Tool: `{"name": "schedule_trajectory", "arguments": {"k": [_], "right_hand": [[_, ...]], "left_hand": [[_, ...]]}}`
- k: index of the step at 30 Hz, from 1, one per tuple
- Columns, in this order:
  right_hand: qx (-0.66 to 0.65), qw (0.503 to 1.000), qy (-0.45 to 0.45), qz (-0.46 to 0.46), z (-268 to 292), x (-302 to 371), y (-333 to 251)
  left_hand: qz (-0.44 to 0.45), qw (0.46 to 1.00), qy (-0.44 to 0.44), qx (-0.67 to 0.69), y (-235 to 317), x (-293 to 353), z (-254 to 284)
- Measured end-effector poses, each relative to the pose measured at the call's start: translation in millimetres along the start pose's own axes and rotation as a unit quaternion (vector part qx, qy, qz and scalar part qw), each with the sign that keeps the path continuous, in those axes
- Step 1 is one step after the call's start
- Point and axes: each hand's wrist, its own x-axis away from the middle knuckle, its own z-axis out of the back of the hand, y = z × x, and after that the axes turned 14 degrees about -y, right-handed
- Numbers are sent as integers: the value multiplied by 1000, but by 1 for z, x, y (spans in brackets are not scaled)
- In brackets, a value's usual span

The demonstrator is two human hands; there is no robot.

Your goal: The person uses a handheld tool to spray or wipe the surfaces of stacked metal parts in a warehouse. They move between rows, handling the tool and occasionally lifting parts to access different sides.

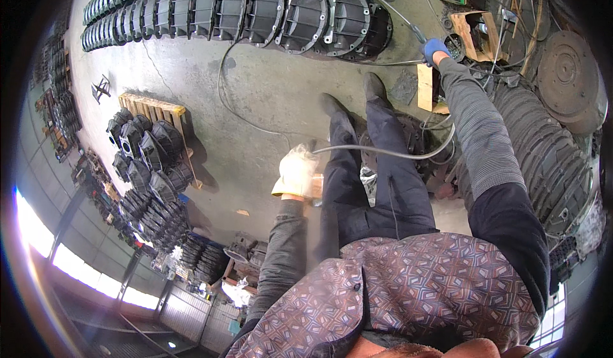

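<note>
My left hand (297, 170), in a pale glove with a yellowish cuff, is closed in front of my left leg. A grey hose (377, 152) comes out of its grip and sweeps across my legs to the right, then bends upward. My right hand (435, 49), in a blue glove, reaches far forward to the right. It is closed around a long thin tool (410, 24) with a slender rod pointing up and left. The tool's handle is hidden in the glove. Just beside that hand are a small round tin of bits (454, 46) and an open cardboard box (476, 33).
Ribbed dark metal housings (262, 14) stand in long rows ahead. More castings (150, 144) sit by a wooden pallet (153, 104) at left. Stacked round plates (530, 137) and a large disc (566, 69) crowd the right. A thin cable (221, 80) loops over the floor.
</note>
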Motion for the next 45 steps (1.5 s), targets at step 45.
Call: {"name": "schedule_trajectory", "arguments": {"k": [45], "right_hand": [[31, 985, -122, -120, -28, 95, 62]], "left_hand": [[-76, 995, -48, -41, 8, -17, 3]]}}
